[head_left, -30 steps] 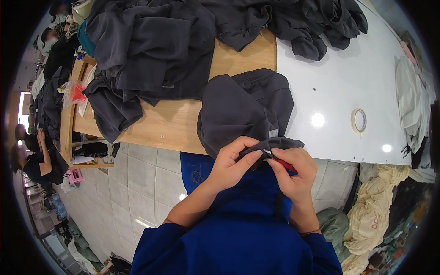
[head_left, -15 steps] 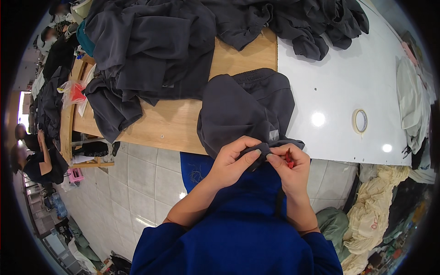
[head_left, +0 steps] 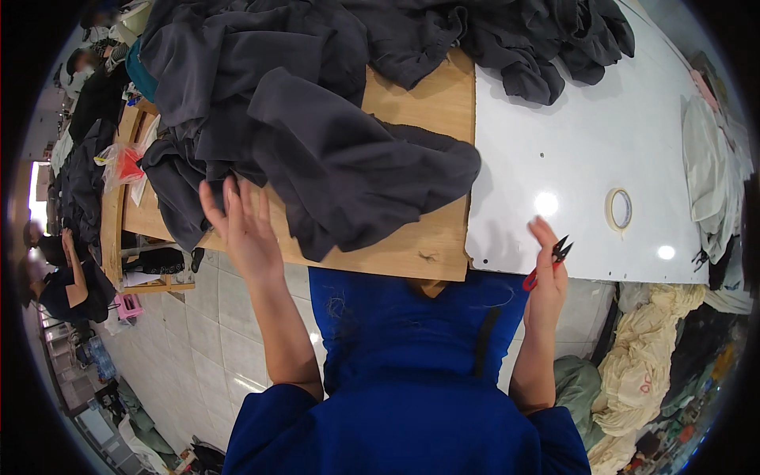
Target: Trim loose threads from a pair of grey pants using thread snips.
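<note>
A dark grey garment [head_left: 348,166] with a gathered elastic edge lies crumpled across the wooden tabletop, overlapping the pile behind it. My left hand [head_left: 252,237] is raised at the garment's left side, fingers apart with nothing in them; it is slightly blurred. Over the front edge of the white board my right hand [head_left: 545,289] holds a pair of red-handled thread snips [head_left: 560,253] against the palm, dark blades pointing up and away. Its upper fingers are stretched out, and it is apart from the cloth.
A pile of dark grey garments [head_left: 237,63] covers the back left, and more grey cloth [head_left: 546,47] lies at the back right. A tape roll [head_left: 619,208] rests on the white board [head_left: 514,190]. Cream fabric [head_left: 645,364] is heaped at right. Another person [head_left: 67,273] is far left.
Both hands have let go of the grey garment and moved apart. The garment has shifted left and back onto the pile's edge. The snips stay in my right hand.
</note>
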Action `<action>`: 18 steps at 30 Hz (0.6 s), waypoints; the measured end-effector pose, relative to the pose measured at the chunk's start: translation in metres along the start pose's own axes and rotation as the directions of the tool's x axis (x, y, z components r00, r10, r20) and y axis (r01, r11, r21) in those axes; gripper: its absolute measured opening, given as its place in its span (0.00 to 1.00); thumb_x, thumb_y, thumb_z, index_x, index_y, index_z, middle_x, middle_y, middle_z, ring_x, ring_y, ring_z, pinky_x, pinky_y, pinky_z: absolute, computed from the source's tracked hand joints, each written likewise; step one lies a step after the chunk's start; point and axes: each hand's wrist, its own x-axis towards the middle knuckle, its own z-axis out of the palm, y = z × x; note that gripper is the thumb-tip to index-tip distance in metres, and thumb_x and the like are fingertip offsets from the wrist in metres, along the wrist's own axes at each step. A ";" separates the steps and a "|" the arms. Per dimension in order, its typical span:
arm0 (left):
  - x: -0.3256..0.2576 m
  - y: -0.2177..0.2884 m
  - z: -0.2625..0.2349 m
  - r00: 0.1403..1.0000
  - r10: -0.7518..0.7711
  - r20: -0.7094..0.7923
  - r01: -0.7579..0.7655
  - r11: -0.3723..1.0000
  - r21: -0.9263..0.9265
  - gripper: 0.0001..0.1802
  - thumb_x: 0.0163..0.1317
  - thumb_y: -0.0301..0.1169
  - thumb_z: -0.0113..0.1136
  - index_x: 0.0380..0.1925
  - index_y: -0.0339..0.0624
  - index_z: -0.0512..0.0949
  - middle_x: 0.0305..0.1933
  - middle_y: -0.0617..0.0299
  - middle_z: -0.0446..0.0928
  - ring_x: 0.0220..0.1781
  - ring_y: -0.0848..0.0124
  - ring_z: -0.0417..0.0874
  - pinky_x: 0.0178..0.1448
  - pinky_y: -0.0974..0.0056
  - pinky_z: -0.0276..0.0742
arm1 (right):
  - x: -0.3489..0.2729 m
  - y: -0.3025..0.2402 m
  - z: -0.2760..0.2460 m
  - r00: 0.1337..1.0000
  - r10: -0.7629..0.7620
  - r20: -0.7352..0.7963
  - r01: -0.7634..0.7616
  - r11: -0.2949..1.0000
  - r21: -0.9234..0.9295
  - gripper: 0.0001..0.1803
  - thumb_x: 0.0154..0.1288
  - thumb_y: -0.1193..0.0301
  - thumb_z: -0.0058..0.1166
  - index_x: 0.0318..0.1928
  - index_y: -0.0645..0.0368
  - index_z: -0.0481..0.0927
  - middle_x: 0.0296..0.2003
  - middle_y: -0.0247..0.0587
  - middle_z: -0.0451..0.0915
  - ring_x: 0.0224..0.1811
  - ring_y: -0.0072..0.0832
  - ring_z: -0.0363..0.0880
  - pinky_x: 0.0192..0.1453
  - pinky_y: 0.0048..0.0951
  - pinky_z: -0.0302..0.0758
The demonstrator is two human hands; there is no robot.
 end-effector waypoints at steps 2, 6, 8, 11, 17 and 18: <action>-0.006 0.003 0.004 0.961 0.248 -0.123 -0.152 0.843 0.515 0.24 0.69 0.34 0.45 0.64 0.47 0.57 0.69 0.54 0.53 0.70 0.61 0.54 0.70 0.60 0.51 | 0.001 0.005 0.004 0.998 -0.056 -0.024 0.052 0.987 -0.150 0.18 0.72 0.66 0.38 0.53 0.64 0.73 0.58 0.44 0.69 0.62 0.31 0.62 0.68 0.33 0.49; -0.017 -0.006 -0.010 0.810 0.083 0.580 -0.572 0.325 0.753 0.36 0.57 0.36 0.61 0.65 0.51 0.58 0.72 0.50 0.42 0.73 0.58 0.46 0.72 0.56 0.43 | 0.003 0.010 0.011 0.962 -0.267 -0.050 0.192 0.801 -0.567 0.15 0.69 0.69 0.43 0.50 0.61 0.76 0.58 0.42 0.69 0.57 0.24 0.66 0.63 0.26 0.57; -0.025 -0.011 0.003 0.756 -0.079 0.650 -0.628 0.193 0.753 0.44 0.48 0.40 0.69 0.65 0.54 0.58 0.72 0.43 0.37 0.73 0.48 0.40 0.71 0.48 0.42 | 0.006 0.006 0.009 0.995 0.038 0.089 -0.014 0.968 -0.250 0.12 0.69 0.70 0.44 0.47 0.62 0.77 0.47 0.39 0.76 0.43 0.19 0.71 0.51 0.20 0.66; -0.036 -0.023 0.020 0.756 -0.281 0.591 -0.637 -0.109 0.763 0.54 0.37 0.48 0.73 0.66 0.60 0.55 0.71 0.40 0.32 0.72 0.42 0.37 0.65 0.31 0.35 | 0.008 0.007 0.020 0.988 -0.021 0.152 0.027 0.999 -0.038 0.12 0.70 0.69 0.43 0.40 0.64 0.77 0.35 0.35 0.78 0.37 0.17 0.73 0.46 0.20 0.69; -0.040 -0.016 -0.002 0.876 -0.186 0.446 -0.465 -0.075 0.882 0.53 0.37 0.44 0.74 0.65 0.55 0.56 0.70 0.41 0.39 0.70 0.44 0.44 0.66 0.38 0.44 | 0.022 0.031 0.040 0.914 -0.126 0.387 0.298 0.855 -0.424 0.04 0.56 0.75 0.54 0.33 0.60 0.79 0.63 0.49 0.60 0.55 0.41 0.69 0.57 0.36 0.67; -0.041 -0.017 -0.009 0.882 -0.105 0.460 -0.467 -0.058 0.882 0.47 0.41 0.40 0.73 0.63 0.52 0.60 0.68 0.40 0.48 0.68 0.45 0.53 0.66 0.44 0.52 | 0.025 0.028 0.045 0.913 -0.130 0.387 0.300 0.857 -0.420 0.04 0.56 0.75 0.54 0.33 0.60 0.79 0.63 0.49 0.60 0.55 0.41 0.69 0.57 0.36 0.67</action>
